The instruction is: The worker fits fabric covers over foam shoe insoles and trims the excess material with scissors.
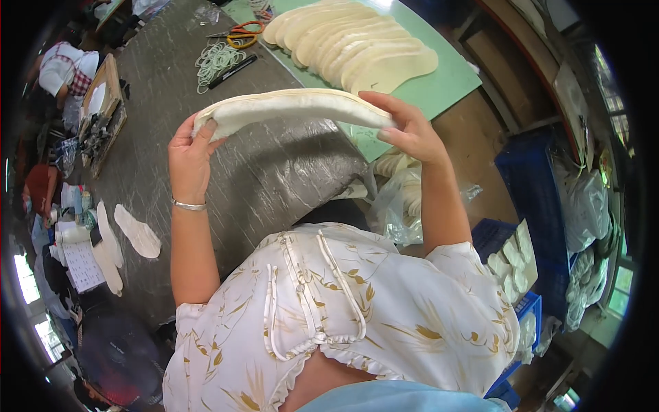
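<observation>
Stretched between my hands above the dark table (158, 89) is a cream insole (295, 106) with a fluffy white pile, seen edge-on and bowed upward in the middle. My left hand (195, 147) pinches one end, thumb on the pile side. At the other end my right hand (408, 130) grips it between thumb and fingers. Just beyond the insole, a fanned row of cream insoles (398, 65) lies overlapping on a green board (449, 86).
Orange-handled scissors (244, 33), a heap of pale rubber bands (218, 63) and a black marker (232, 72) lie on the table. More insoles (137, 232) rest at left. A plastic bag (398, 213) and blue crates (528, 185) stand at right. Another person (68, 69) is at far left.
</observation>
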Demonstrator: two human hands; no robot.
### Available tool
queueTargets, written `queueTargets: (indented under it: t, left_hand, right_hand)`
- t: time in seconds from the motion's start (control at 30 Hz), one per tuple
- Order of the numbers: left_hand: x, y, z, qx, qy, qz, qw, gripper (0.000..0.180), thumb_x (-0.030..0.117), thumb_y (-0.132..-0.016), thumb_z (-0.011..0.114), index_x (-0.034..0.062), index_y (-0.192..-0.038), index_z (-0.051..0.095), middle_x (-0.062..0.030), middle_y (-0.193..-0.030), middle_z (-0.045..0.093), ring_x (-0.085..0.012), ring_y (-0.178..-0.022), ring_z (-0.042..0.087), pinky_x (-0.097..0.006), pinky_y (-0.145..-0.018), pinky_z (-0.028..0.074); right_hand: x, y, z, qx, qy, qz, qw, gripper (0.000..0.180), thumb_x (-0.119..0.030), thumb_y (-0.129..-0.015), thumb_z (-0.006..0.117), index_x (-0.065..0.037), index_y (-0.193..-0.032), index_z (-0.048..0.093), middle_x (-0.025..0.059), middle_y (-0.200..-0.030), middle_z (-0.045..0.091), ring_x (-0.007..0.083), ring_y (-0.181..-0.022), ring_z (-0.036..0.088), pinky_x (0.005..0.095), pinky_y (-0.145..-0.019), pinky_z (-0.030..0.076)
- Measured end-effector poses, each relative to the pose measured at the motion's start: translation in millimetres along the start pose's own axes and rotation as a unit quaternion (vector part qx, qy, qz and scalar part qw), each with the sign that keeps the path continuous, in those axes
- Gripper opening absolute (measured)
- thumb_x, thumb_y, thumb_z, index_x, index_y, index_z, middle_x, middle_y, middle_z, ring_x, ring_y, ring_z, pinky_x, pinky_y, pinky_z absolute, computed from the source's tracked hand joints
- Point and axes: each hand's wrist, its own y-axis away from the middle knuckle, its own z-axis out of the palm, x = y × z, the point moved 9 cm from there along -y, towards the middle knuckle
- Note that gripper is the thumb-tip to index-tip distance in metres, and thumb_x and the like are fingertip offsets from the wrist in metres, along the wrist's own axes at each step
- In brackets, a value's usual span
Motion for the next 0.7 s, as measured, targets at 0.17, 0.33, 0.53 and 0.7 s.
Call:
queueTargets:
  t: [0.17, 0.33, 0.53, 0.7]
  left_hand:
    - [-27.9, -2.1, -0.6, -0.034, 0.039, -0.049, 0.997, 0.023, 0.007, -0.093, 0.057, 0.0014, -0.115, 0.057, -0.0099, -0.114, 0.063, -0.0187, -0.1, 0.064, -0.03, -0.08, 0.056]
    - [-60.7, -0.7, -19.7, -0.068, 0.095, -0.069, 0.991, 0.022, 0.006, -0.093, 0.057, 0.004, -0.115, 0.057, -0.0113, -0.118, 0.062, -0.0212, -0.104, 0.062, -0.032, -0.083, 0.055]
    - [-62.0, 5.6, -16.1, -0.132, 0.169, -0.047, 0.976, 0.023, 0.002, -0.09, 0.058, 0.0039, -0.113, 0.061, -0.0123, -0.116, 0.062, -0.0236, -0.106, 0.062, -0.037, -0.087, 0.055]
    - [-50.6, 1.6, 2.8, -0.157, 0.135, -0.029, 0.978, 0.023, 0.003, -0.092, 0.057, 0.0037, -0.114, 0.061, -0.0125, -0.114, 0.063, -0.0225, -0.105, 0.062, -0.036, -0.089, 0.054]
  right_hand:
    - [9.7, 24.0, -16.9, 0.134, 0.031, 0.055, 0.989, 0.032, 0.003, -0.084, 0.059, 0.0, -0.115, 0.065, 0.0023, -0.097, 0.067, 0.0062, -0.084, 0.059, 0.0218, -0.076, 0.048]
    - [-3.3, 20.0, -18.6, 0.135, 0.042, 0.02, 0.99, 0.025, 0.002, -0.086, 0.058, 0.0, -0.11, 0.067, 0.0035, -0.094, 0.069, 0.0083, -0.085, 0.061, 0.0234, -0.077, 0.05]
    - [-4.3, 26.6, -25.3, 0.121, 0.057, 0.019, 0.991, 0.023, 0.003, -0.086, 0.058, 0.001, -0.107, 0.068, 0.0059, -0.094, 0.07, 0.0109, -0.086, 0.063, 0.0255, -0.078, 0.051]
    - [-4.8, 32.7, -28.1, 0.077, 0.021, 0.016, 0.997, 0.034, 0.003, -0.081, 0.056, 0.001, -0.115, 0.062, 0.0068, -0.106, 0.068, 0.0122, -0.091, 0.062, 0.0273, -0.082, 0.05]
